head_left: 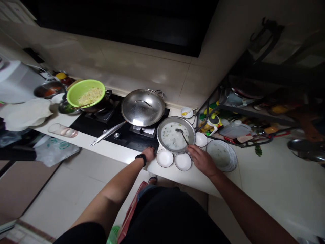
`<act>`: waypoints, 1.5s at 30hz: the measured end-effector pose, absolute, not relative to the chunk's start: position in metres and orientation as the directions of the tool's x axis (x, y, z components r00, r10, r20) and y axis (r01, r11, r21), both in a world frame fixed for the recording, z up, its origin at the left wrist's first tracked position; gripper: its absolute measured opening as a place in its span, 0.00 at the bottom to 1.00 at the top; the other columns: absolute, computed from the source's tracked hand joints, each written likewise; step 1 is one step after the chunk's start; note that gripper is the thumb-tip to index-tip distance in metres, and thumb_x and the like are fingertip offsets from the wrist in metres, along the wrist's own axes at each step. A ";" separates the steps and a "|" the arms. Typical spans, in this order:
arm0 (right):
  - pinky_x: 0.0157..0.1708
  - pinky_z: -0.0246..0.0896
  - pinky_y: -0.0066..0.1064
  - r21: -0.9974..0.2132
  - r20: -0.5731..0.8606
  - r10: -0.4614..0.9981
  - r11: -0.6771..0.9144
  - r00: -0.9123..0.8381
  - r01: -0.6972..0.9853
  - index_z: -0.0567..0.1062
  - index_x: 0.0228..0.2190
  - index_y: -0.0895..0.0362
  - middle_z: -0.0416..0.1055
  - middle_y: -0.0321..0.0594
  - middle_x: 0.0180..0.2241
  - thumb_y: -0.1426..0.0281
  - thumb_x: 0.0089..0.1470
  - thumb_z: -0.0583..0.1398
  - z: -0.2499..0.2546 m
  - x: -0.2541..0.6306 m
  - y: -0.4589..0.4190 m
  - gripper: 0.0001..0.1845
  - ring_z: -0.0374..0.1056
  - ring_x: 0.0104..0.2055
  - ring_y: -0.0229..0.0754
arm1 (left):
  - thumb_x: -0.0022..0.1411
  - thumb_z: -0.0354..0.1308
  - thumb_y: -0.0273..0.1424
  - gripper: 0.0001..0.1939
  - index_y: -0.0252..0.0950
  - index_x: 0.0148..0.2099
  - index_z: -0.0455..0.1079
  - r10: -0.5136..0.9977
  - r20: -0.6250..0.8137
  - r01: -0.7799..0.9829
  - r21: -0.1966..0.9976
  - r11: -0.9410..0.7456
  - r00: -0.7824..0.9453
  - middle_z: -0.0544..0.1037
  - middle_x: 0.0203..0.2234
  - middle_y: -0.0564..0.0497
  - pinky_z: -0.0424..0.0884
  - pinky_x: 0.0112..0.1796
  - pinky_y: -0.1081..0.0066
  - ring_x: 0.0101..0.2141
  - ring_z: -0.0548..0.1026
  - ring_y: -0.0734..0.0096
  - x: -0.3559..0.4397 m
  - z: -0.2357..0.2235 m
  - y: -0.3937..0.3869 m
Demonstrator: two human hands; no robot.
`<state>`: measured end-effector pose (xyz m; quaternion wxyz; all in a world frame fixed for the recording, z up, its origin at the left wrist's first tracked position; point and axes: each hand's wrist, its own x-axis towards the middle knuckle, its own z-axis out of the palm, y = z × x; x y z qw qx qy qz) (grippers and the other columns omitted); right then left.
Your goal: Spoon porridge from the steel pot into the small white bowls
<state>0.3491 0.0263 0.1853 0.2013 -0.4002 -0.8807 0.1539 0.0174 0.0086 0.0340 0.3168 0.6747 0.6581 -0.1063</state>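
Observation:
A steel basin [175,136] of pale porridge stands on the white counter, with a ladle [183,135] resting in it. My right hand [201,159] lies at the basin's near right rim by the ladle handle, fingers curled; whether it grips the handle is unclear. My left hand [148,153], a black watch on its wrist, rests on the counter edge by the stove, fingers bent down. Three small white bowls [165,158] [183,161] [201,139] sit around the basin's near side. A rimmed plate [221,155] lies right of my right hand.
A lidded wok [142,107] with a long handle sits on the black stove [111,130]. A green bowl [86,92] of chopped food rests on a pot at the left. A wire rack [228,118] with bottles and containers stands at the right. A small cup [187,112] sits behind the basin.

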 end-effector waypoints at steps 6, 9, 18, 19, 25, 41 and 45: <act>0.55 0.71 0.39 -0.687 0.278 0.829 0.525 -0.485 0.503 0.79 0.51 0.51 0.78 0.45 0.49 0.70 0.67 0.53 0.209 0.333 -0.019 0.17 0.74 0.53 0.47 | 0.63 0.56 0.42 0.19 0.34 0.49 0.75 0.820 -0.561 0.955 0.287 0.067 0.112 0.79 0.49 0.35 0.72 0.49 0.62 0.50 0.78 0.52 0.018 0.036 0.008; 0.51 0.74 0.36 -0.699 0.232 0.758 0.566 -0.609 0.438 0.79 0.51 0.52 0.79 0.46 0.48 0.72 0.67 0.53 0.197 0.327 -0.041 0.18 0.76 0.50 0.45 | 0.63 0.56 0.43 0.20 0.34 0.49 0.75 0.820 -0.560 0.956 0.287 0.059 0.118 0.79 0.49 0.35 0.71 0.49 0.62 0.49 0.78 0.52 0.018 0.037 0.008; 0.48 0.76 0.42 -0.903 0.044 0.918 0.206 -0.394 0.378 0.81 0.45 0.53 0.79 0.51 0.47 0.61 0.67 0.55 0.134 0.316 -0.065 0.17 0.78 0.48 0.50 | 0.63 0.56 0.42 0.19 0.34 0.48 0.75 0.831 -0.546 0.950 0.303 0.077 0.107 0.79 0.47 0.35 0.71 0.49 0.63 0.48 0.77 0.52 0.019 0.036 0.008; 0.45 0.77 0.43 -0.944 -0.052 0.961 0.041 -0.272 0.327 0.80 0.44 0.55 0.80 0.51 0.44 0.57 0.66 0.56 0.132 0.314 -0.065 0.19 0.79 0.45 0.50 | 0.63 0.56 0.42 0.19 0.34 0.48 0.75 0.831 -0.546 0.949 0.306 0.079 0.107 0.79 0.47 0.36 0.70 0.49 0.63 0.48 0.77 0.52 0.019 0.036 0.008; 0.37 0.78 0.43 -0.843 -0.531 0.840 -0.509 0.110 -0.175 0.78 0.37 0.60 0.81 0.48 0.33 0.46 0.44 0.71 0.144 0.317 -0.052 0.31 0.81 0.37 0.56 | 0.63 0.56 0.41 0.19 0.33 0.49 0.75 0.825 -0.555 0.952 0.296 0.074 0.108 0.79 0.48 0.36 0.71 0.48 0.63 0.48 0.78 0.53 0.017 0.034 0.007; 0.50 0.74 0.45 -0.775 0.274 0.948 0.317 -0.162 0.547 0.80 0.44 0.55 0.79 0.49 0.47 0.62 0.66 0.55 0.182 0.349 0.040 0.16 0.78 0.45 0.50 | 0.62 0.57 0.41 0.19 0.34 0.49 0.76 0.835 -0.539 0.947 0.313 0.075 0.112 0.79 0.47 0.36 0.71 0.49 0.63 0.48 0.78 0.53 0.017 0.028 0.008; 0.53 0.72 0.40 -0.401 0.355 0.768 0.640 -0.533 0.656 0.79 0.50 0.54 0.77 0.48 0.51 0.74 0.65 0.52 0.178 0.354 0.040 0.19 0.75 0.53 0.49 | 0.62 0.57 0.42 0.19 0.34 0.49 0.75 0.834 -0.541 0.947 0.311 0.077 0.110 0.79 0.48 0.36 0.71 0.48 0.63 0.48 0.78 0.53 0.016 0.026 0.007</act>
